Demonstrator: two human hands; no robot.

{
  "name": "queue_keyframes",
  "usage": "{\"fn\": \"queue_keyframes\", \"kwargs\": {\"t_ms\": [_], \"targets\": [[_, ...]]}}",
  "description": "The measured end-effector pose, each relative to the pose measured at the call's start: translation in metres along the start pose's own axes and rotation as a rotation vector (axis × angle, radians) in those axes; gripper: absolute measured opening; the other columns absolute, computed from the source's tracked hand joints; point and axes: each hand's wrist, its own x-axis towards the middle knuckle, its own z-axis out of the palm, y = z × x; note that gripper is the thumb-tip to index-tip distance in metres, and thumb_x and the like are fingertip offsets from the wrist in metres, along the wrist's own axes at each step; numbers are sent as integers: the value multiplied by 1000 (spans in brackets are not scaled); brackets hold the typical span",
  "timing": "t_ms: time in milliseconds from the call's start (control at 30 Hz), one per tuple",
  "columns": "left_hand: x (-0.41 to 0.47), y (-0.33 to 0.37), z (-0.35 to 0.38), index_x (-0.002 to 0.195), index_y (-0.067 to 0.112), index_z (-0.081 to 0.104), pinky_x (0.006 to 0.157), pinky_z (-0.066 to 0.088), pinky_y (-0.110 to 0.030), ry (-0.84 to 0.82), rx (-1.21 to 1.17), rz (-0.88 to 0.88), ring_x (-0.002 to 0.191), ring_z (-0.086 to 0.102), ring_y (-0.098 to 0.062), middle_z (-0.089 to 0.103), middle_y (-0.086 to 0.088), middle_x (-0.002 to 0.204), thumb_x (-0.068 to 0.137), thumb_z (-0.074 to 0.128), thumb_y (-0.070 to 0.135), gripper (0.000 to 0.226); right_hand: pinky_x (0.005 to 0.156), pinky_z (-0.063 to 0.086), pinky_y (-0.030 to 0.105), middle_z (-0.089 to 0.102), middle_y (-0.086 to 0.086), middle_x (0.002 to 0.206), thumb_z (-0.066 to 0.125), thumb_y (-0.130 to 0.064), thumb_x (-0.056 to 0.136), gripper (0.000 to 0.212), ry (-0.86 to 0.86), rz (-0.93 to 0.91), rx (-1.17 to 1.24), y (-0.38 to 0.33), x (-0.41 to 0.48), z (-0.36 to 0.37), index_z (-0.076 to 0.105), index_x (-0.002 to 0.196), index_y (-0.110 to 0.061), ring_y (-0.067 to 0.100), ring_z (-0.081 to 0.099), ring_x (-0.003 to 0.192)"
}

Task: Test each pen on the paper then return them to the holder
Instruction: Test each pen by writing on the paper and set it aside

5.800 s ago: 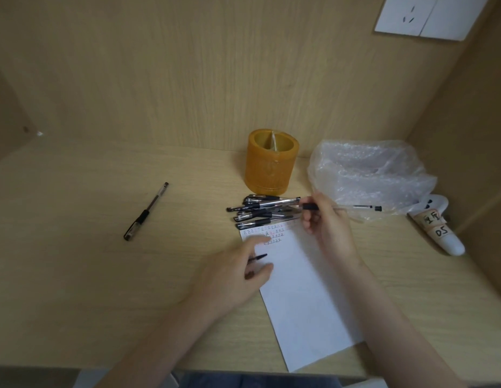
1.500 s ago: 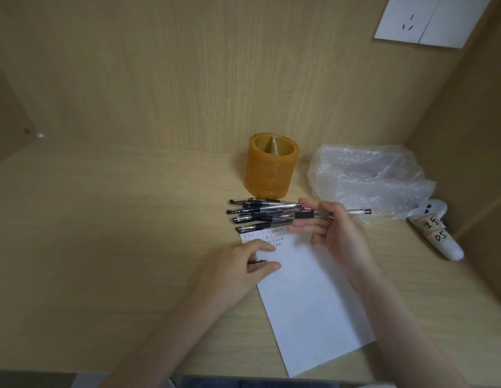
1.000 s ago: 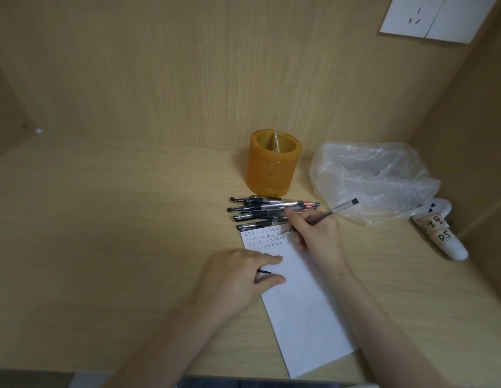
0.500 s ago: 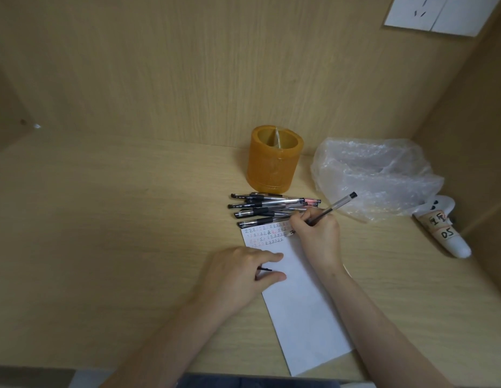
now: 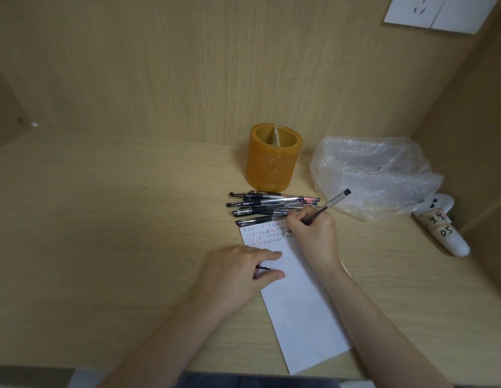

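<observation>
right hand (image 5: 311, 233) pinches one pen (image 5: 332, 204) in a writing grip, tip on the marked top of the paper (image 5: 302, 303), left hand (image 5: 238, 273) resting on the sheet's edge to steady it with a small dark cap (image 5: 263, 268) pinched between thumb and forefinger, other pens (image 5: 269, 205) piled just before the holder (image 5: 273, 158).

The right hand (image 5: 311, 233) is curled round a pen (image 5: 330, 204). The left hand (image 5: 238, 271) is laid palm down, fingers pointed to 3 o'clock, with a black piece (image 5: 263, 268) tucked under them.

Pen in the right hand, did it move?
Yes. The pen tipped from level over the pile to slanted, tip down at the paper.
</observation>
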Motion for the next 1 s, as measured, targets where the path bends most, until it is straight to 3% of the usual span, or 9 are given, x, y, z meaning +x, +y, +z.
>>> {"fn": "queue_keyframes", "kwargs": {"t_ms": [167,567,733,1000], "targets": [[0,0,-1,120,42,56,62,30,-2,-2,4,6,70,46,8,68,17,95,81,53,60,43,51,32,12,46,-1,49,60,-2,84,30,17,6,-15,0,0,1,53,55,0,4,41,46],[0,0,1,119,42,57,65,33,-4,12,-3,3,71,48,7,68,16,95,81,54,60,42,49,32,12,42,-11,41,60,1,81,42,-4,4,-1,-2,-1,-1,45,46,-16,2,39,43],[1,1,0,120,42,57,69,38,-10,7,-5,0,80,57,3,68,16,99,81,54,59,42,50,32,12,46,-2,48,60,1,80,33,-3,14,9,-3,-1,-1,50,50,-8,3,39,46],[0,0,1,120,42,57,69,38,-10,12,-3,3,80,56,3,68,16,96,81,53,59,42,50,33,11,44,-2,49,59,1,82,32,7,1,-4,-3,-1,0,49,52,-7,3,40,45]]}}
